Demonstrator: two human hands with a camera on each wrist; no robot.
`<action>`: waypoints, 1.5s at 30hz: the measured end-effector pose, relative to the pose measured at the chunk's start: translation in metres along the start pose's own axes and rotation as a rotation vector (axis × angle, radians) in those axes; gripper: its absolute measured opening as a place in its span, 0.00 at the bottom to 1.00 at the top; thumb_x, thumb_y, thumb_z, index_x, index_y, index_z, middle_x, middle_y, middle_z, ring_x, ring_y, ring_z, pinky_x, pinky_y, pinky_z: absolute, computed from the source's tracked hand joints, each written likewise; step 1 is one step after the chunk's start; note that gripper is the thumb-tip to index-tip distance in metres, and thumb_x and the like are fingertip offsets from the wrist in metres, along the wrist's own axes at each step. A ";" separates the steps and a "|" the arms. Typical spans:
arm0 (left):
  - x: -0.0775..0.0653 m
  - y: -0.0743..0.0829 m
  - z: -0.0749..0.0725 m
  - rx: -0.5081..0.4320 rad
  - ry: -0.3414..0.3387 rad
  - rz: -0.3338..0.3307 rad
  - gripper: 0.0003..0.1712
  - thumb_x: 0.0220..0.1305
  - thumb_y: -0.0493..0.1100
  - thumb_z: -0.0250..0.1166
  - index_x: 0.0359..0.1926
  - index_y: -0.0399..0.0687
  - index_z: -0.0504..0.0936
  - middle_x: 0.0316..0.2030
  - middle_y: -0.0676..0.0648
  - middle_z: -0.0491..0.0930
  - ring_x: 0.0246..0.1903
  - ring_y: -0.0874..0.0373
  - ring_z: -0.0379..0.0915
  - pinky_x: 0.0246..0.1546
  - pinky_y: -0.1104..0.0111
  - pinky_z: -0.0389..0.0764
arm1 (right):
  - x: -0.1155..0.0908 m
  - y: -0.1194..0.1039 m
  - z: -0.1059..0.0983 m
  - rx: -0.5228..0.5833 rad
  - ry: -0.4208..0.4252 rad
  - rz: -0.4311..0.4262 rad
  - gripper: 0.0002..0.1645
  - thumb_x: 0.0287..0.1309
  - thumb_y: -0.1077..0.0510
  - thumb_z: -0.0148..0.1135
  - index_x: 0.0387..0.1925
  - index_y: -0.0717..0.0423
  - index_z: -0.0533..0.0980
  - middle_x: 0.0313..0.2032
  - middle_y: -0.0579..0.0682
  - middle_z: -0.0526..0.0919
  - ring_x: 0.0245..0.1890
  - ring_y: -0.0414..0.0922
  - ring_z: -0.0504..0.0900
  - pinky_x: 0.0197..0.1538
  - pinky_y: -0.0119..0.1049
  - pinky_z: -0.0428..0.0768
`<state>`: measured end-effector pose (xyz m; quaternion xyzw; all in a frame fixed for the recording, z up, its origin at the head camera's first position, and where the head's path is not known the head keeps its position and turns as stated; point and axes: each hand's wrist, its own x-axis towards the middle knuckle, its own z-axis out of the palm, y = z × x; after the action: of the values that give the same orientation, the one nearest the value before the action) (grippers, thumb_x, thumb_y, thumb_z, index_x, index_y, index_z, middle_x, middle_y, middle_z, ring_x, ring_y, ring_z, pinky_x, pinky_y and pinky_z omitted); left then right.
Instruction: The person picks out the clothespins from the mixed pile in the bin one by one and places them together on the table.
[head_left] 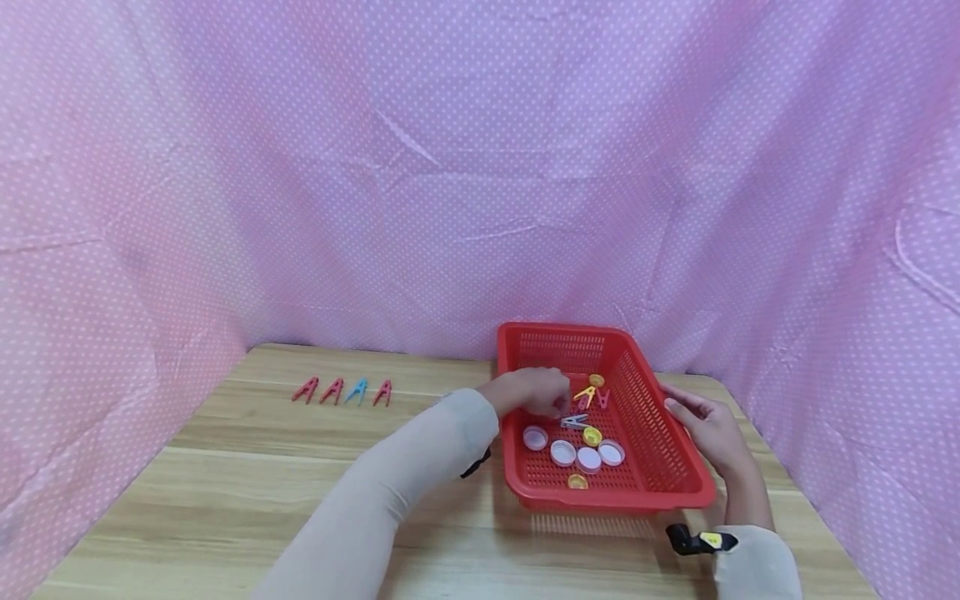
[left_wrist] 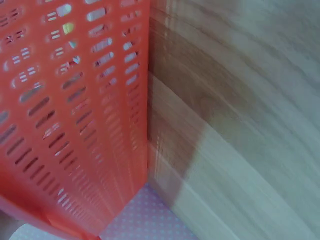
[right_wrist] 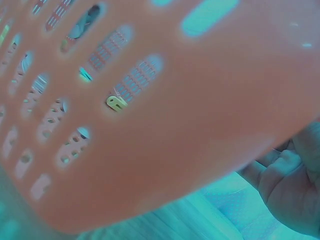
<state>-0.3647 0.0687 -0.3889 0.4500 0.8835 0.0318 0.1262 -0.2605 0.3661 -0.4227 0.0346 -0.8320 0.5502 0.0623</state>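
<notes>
Reaching into the red basket (head_left: 600, 498), right of the frame's centre, the left hand (head_left: 543, 392) curls its fingers, on what I can't tell; the right hand (head_left: 711, 429) grips the rim (head_left: 694, 468). A careless tug there could slide the grey clip (head_left: 574, 422) among the white caps (head_left: 588, 459).

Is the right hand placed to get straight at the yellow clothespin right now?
Probably not directly: the right hand holds the red basket from outside, so the side wall stands between it and the yellow clothespin. Over the top, the way looks open.
</notes>
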 end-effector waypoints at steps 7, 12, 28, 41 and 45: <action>0.007 0.004 0.008 -0.106 -0.010 -0.030 0.17 0.66 0.44 0.72 0.55 0.59 0.87 0.44 0.57 0.84 0.43 0.65 0.78 0.50 0.71 0.80 | -0.001 -0.001 0.001 0.015 -0.009 0.013 0.37 0.74 0.44 0.57 0.73 0.62 0.66 0.51 0.50 0.86 0.40 0.45 0.89 0.40 0.42 0.87; 0.010 0.007 0.013 -0.095 -0.027 -0.056 0.21 0.66 0.44 0.72 0.58 0.67 0.86 0.48 0.60 0.83 0.49 0.66 0.78 0.57 0.68 0.79 | -0.001 -0.003 0.001 0.013 -0.008 0.017 0.37 0.74 0.44 0.57 0.74 0.61 0.66 0.51 0.54 0.86 0.39 0.45 0.89 0.40 0.42 0.87; 0.010 0.002 0.010 -0.053 -0.024 -0.018 0.09 0.63 0.39 0.74 0.30 0.61 0.88 0.34 0.60 0.81 0.38 0.64 0.76 0.45 0.72 0.81 | 0.000 -0.002 0.000 0.017 -0.005 0.004 0.37 0.74 0.44 0.58 0.73 0.62 0.66 0.47 0.40 0.87 0.38 0.44 0.89 0.39 0.41 0.87; 0.008 -0.001 0.009 -0.108 -0.034 -0.112 0.22 0.62 0.37 0.73 0.55 0.64 0.87 0.52 0.55 0.81 0.44 0.61 0.75 0.46 0.69 0.82 | 0.000 -0.002 0.000 0.006 -0.006 0.014 0.37 0.74 0.44 0.57 0.73 0.62 0.66 0.47 0.42 0.87 0.38 0.43 0.89 0.40 0.41 0.87; 0.006 -0.001 0.009 -0.106 -0.077 -0.147 0.21 0.61 0.39 0.75 0.53 0.66 0.87 0.51 0.55 0.79 0.46 0.60 0.73 0.46 0.68 0.82 | -0.001 -0.002 0.000 0.010 -0.007 0.012 0.37 0.74 0.43 0.57 0.73 0.62 0.66 0.48 0.42 0.87 0.39 0.44 0.89 0.40 0.41 0.87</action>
<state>-0.3661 0.0725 -0.3985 0.3775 0.9058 0.0517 0.1856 -0.2595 0.3652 -0.4211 0.0316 -0.8296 0.5546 0.0560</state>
